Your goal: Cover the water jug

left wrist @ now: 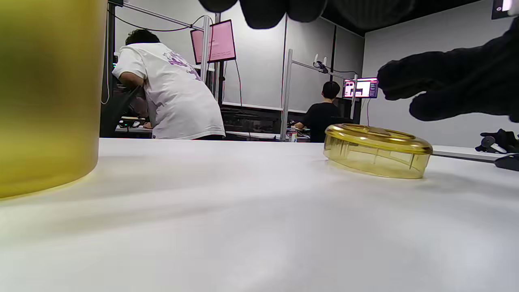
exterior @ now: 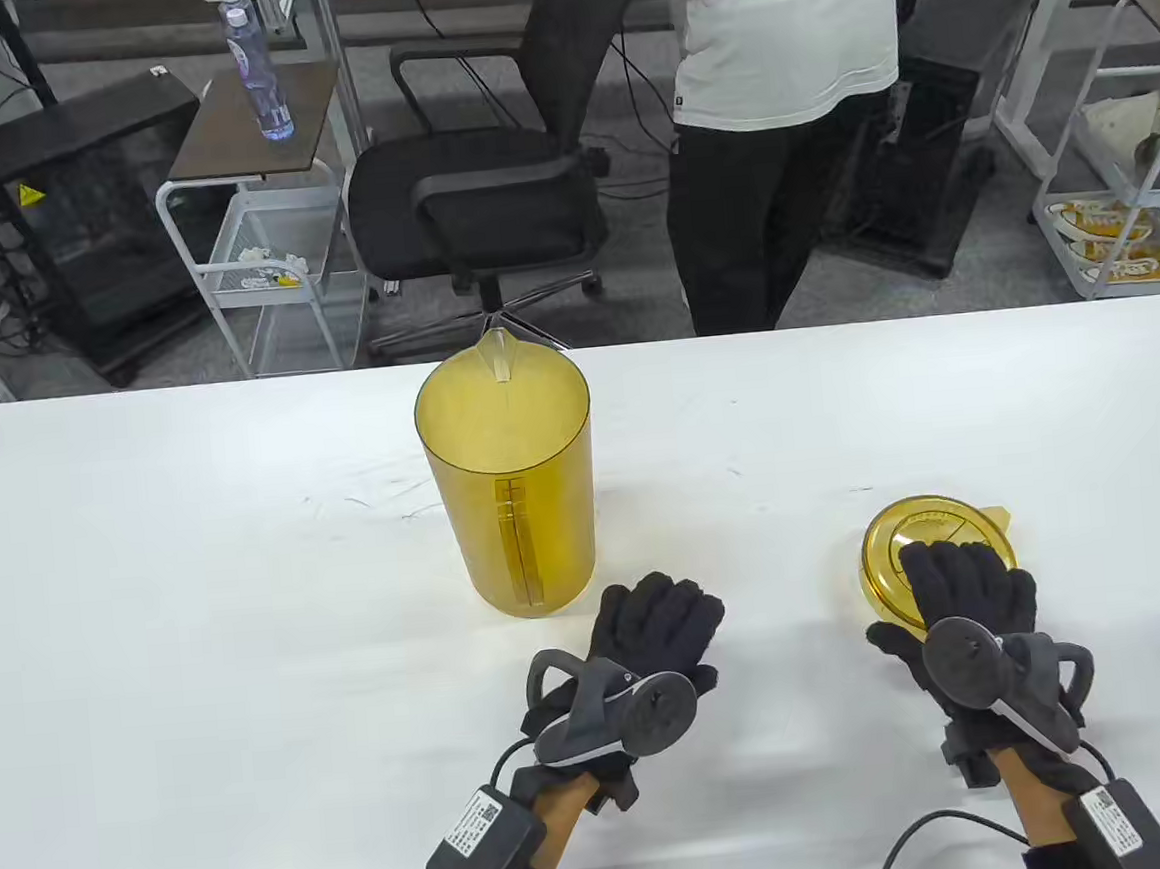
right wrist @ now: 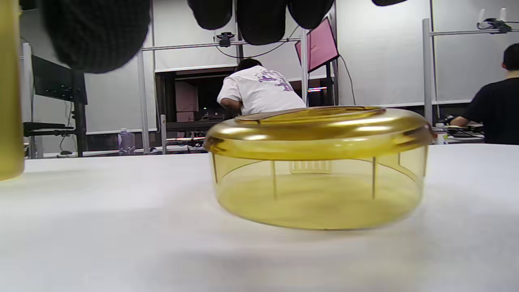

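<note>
The jug (exterior: 509, 480) stands upright on the bench (exterior: 202, 605), near the middle toward its far edge, mouth uncovered. The lid (exterior: 935, 552) lies flat on the bench well to the jug's right and nearer the person. The right hand (exterior: 969, 594) hangs over the lid's near side, fingers above its top. The left hand (exterior: 656, 629) lies just in front of the jug, to its right, between jug and lid. Behind the bench stand an office chair (exterior: 488, 161) and a person (exterior: 776, 118), with a cart (exterior: 258, 229) farther left.
</note>
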The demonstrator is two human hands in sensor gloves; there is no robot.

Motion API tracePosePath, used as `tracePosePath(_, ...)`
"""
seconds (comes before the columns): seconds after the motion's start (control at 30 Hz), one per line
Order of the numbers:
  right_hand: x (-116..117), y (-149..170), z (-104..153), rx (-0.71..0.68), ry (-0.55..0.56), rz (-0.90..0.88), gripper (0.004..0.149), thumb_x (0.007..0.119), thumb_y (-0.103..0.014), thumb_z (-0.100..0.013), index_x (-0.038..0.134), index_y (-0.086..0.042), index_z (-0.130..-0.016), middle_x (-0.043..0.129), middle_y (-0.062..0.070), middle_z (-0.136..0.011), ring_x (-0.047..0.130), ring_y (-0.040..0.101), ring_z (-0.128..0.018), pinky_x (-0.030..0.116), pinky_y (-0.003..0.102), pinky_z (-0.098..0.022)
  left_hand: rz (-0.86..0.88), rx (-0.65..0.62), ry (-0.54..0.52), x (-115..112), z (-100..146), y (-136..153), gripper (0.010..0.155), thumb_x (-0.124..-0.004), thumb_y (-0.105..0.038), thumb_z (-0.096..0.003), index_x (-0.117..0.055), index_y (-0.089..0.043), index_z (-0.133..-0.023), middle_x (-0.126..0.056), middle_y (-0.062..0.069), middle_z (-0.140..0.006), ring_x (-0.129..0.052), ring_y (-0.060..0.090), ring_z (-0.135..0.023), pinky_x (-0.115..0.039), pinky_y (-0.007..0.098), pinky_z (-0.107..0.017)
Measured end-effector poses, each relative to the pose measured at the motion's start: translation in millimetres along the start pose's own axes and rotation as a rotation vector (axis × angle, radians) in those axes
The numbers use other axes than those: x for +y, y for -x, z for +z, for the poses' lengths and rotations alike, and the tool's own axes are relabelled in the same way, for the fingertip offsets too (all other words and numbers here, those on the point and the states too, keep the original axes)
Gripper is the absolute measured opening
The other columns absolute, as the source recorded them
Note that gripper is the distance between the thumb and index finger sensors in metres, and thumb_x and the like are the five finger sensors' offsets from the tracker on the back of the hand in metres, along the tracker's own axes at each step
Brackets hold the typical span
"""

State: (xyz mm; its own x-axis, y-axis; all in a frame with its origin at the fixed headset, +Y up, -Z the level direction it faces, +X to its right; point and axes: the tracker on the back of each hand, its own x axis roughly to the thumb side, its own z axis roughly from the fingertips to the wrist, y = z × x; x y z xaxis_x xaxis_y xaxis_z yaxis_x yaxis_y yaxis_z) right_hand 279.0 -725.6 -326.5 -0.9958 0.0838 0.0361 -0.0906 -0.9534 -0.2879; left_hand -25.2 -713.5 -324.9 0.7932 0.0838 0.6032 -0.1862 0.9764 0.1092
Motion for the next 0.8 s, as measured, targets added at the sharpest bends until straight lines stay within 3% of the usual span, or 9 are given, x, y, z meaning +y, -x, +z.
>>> tracePosePath(0.8, -4.9, 12.4, -2.8, 0.033, 0.029, -0.038, 0.083, 0.079, -0.059, -0.045, 0.043, -0.029, -0.113, 0.052, 0.009, -0.119, 0.044, 0.042, -0.110, 0.044, 0.071, -0.075, 0.014, 0.035, -0.057, 5.0, 2.9, 7.6, 0.068, -0.066, -0.047, -0.0553, -0.046, -0.027, -0.117, -0.047, 0.002, -0.127, -0.040, 0.031, -0.117, -0.039, 0.061, -0.085)
